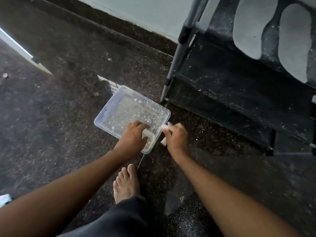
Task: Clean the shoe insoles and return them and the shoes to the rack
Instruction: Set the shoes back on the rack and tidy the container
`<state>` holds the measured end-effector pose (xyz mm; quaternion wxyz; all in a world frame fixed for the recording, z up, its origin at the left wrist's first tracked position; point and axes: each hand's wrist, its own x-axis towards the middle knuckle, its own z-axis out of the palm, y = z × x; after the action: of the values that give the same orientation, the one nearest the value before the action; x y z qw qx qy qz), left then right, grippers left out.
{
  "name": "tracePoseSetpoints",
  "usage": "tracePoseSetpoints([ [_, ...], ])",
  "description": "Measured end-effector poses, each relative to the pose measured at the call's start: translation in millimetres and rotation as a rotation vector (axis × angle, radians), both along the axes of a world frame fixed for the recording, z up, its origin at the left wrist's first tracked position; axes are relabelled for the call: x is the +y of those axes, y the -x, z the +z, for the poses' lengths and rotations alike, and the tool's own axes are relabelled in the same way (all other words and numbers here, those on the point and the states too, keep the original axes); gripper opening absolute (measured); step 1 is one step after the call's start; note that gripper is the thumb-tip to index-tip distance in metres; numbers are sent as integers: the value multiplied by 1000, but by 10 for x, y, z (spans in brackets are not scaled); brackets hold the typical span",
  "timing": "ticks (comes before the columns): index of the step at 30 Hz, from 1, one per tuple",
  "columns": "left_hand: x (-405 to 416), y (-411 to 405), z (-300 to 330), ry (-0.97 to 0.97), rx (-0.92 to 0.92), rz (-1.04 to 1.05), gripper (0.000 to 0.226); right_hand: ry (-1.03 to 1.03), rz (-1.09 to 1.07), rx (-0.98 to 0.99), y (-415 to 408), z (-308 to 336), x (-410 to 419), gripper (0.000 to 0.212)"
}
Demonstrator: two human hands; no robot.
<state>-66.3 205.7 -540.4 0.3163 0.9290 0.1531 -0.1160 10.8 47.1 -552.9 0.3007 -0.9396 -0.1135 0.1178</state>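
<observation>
Two grey insoles (273, 38) are lying on the top shelf of the black rack (239, 93). The left hand (135, 135) is gripping the near rim of the clear tub (109, 108); the right hand (176, 135) is holding a white object (164, 127), blurred beyond identification. Keep the tub level when lifting. No shoes are showing.

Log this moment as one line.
left hand: grips tub rim | right hand: holds white sponge | insoles: on rack
</observation>
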Motion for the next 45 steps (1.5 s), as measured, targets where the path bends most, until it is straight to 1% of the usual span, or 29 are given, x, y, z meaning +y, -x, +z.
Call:
tracePoseSetpoints([
  [2,18,-49,-16,-13,7,-25,48,35,114,3,-119,-45,134,31],
  [5,45,-115,-46,-32,9,-44,48,140,328,-31,-177,-112,276,20],
  [6,54,-136,-56,-47,12,-48,48,162,367,-49,-194,-138,307,17],
  [10,83,-181,-100,-117,53,-53,50,284,435,-77,-288,-204,431,14],
  [13,101,-199,-145,-156,64,-66,53,352,484,-77,-351,-240,499,19],
  [17,108,-186,-192,-163,75,-69,53,342,506,-67,-370,-264,491,22],
  [19,109,-176,-191,-162,79,-67,52,267,476,-83,-335,-239,425,26],
  [20,103,-177,-180,-161,84,-70,52,219,430,-93,-305,-204,366,28],
  [22,87,-170,-157,-169,90,-76,51,129,292,-102,-216,-165,215,26],
  [25,61,-178,-120,-170,104,-87,52,135,104,-15,-111,-228,-21,19],
  [27,51,-201,-104,-168,93,-103,53,151,25,79,-88,-328,-129,19],
  [29,50,-233,-100,-172,85,-127,55,156,-4,152,-64,-414,-172,19],
  [31,46,-264,-123,-179,95,-146,57,160,29,185,-27,-479,-162,16],
  [33,19,-287,-158,-178,115,-156,60,146,52,204,7,-531,-112,19],
  [37,-57,-300,-212,-162,131,-156,60,102,-92,244,11,-594,19,27],
  [40,-96,-296,-202,-165,136,-160,59,70,-181,339,-11,-572,39,24],
  [42,-111,-294,-177,-164,149,-155,59,43,-225,297,-4,-497,18,17],
  [45,-101,-302,-153,-178,138,-162,58,-68,-288,115,-12,-319,-38,12],
])
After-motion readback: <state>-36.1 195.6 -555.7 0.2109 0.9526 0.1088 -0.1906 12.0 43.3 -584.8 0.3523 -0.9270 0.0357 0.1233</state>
